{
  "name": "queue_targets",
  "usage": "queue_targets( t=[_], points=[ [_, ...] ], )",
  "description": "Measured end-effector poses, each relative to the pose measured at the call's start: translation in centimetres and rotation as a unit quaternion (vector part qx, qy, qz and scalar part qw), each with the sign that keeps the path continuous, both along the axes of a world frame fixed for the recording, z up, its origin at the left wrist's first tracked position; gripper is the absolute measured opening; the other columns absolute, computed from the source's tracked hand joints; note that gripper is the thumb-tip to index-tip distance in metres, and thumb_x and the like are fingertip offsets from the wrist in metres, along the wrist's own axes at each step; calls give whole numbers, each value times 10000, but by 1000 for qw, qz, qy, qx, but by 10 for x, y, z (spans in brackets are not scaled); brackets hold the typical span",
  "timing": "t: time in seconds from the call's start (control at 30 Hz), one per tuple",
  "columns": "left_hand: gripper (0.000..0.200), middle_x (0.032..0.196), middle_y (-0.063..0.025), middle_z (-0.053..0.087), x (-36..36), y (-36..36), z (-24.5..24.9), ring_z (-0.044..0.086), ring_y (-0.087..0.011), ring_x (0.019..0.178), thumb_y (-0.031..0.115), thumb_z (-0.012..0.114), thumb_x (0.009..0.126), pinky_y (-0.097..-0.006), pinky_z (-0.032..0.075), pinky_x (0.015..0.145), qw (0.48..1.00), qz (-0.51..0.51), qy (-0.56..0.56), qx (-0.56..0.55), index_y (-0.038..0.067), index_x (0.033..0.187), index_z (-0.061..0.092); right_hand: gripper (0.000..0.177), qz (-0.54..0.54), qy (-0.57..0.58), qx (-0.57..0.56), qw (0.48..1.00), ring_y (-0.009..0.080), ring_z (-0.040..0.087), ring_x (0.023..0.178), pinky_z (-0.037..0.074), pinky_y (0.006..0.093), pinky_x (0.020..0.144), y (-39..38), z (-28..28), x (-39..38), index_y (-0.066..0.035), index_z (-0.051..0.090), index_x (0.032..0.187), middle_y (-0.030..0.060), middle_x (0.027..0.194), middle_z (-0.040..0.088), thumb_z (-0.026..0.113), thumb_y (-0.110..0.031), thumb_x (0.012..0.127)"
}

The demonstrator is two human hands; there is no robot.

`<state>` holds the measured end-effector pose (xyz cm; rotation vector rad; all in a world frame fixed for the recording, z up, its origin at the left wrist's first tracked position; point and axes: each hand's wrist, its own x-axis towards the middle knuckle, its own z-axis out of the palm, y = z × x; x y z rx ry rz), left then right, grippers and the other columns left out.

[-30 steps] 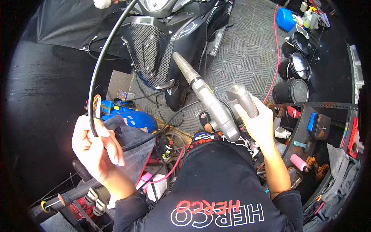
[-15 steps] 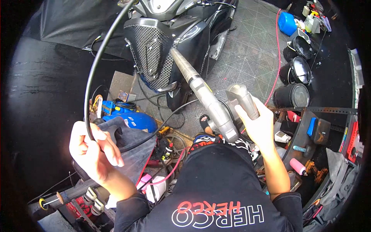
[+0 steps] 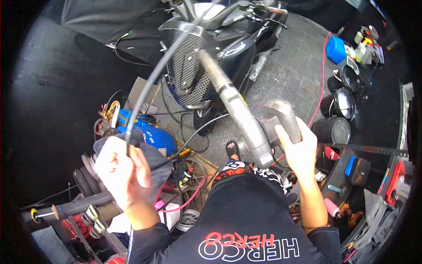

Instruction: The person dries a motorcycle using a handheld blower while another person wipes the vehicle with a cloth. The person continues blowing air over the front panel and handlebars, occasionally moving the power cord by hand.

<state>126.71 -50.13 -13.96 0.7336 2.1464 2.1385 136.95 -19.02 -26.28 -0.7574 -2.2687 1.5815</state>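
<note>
My right hand point(image 3: 301, 152) is wrapped round the handle of a grey air blower point(image 3: 239, 116). Its long nozzle points up and away, toward the patterned front panel of a dark scooter point(image 3: 191, 75). In my left hand point(image 3: 119, 169), the curled fingers grip a black cable point(image 3: 151, 79), which rises in a taut curve past the top of the view and looks blurred. Another stretch of dark cord runs from near the blower toward my left hand. Where the two join, if they do, I cannot make out.
Several black buckets point(image 3: 343, 103) and a blue jug point(image 3: 336, 49) line the right side. At the left stands a blue compressor tank point(image 3: 158, 140). A pink hose point(image 3: 324, 66) crosses the grey tile floor point(image 3: 294, 70). Cluttered shelves point(image 3: 325, 211) flank me.
The view has shifted, so the scooter sits further right. My left hand has come a little lower and rightward, and the cable now leans more to the right. The blower remains in my right hand.
</note>
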Motion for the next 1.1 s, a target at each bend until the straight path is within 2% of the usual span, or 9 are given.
queue_targets(
  t=[0.07,0.2,0.3,0.4,0.47,0.5,0.6,0.87,1.1],
  points=[
    [373,529,-64,526,9,2,-5,432,-121,350,254,704,1012,-241,324,340,1000,-3,-26,11,27,826,474,448,0,-2,31,1000,125,690,889,558,309,864,2,9,-3,18,686,1295,104,1023,765,809,-165,905],
    [52,574,-135,654,17,5,-15,594,-164,417,-77,638,724,-271,417,373,991,-74,49,-103,-61,772,649,337,1,-19,29,999,81,604,795,503,270,741,10,30,-12,19,709,1177,35,892,703,785,-211,942],
    [177,716,-119,764,8,20,-22,614,-138,455,33,863,742,-259,432,420,980,-157,115,-45,-56,842,748,331,-7,-55,39,998,92,611,827,503,271,768,11,48,-20,21,712,1180,43,925,716,779,-212,954],
    [247,843,-126,796,4,26,-30,659,-140,535,30,825,783,-258,495,480,971,-212,106,-10,-84,987,743,354,0,-46,25,999,101,621,897,496,279,842,13,63,-30,23,707,1221,50,991,730,772,-212,964],
    [351,943,-130,807,2,23,-33,667,-143,569,21,793,808,-256,527,522,963,-247,111,-13,-101,1131,732,334,13,-39,48,998,77,589,835,474,258,768,12,73,-36,11,707,1224,31,956,710,763,-200,971],
    [469,673,2,658,4,26,-39,612,-145,493,75,799,851,-289,493,488,965,-235,115,20,-22,1298,694,325,18,-35,60,997,65,573,804,463,248,731,11,77,-40,5,707,1225,22,939,700,759,-195,974],
    [516,684,-31,678,0,27,-41,608,-171,493,84,762,880,-317,489,490,959,-245,138,44,-1,1378,656,313,-1,-46,-4,999,8,434,582,317,208,505,-4,88,-57,-32,699,1232,-38,768,598,759,-206,979],
    [527,822,-119,741,-12,18,-41,647,-246,546,106,713,916,-361,515,518,957,-235,154,71,-41,1410,603,344,13,-44,50,998,43,483,526,366,236,460,-48,83,-97,-44,698,1133,-42,671,546,778,-329,958],
    [525,778,-145,728,-22,9,-47,694,-264,574,124,716,913,-380,544,546,959,-255,93,76,-30,1403,608,280,86,-48,27,995,34,450,487,350,231,442,-86,75,-119,-44,686,1151,-42,665,555,763,-248,975]
  ],
)
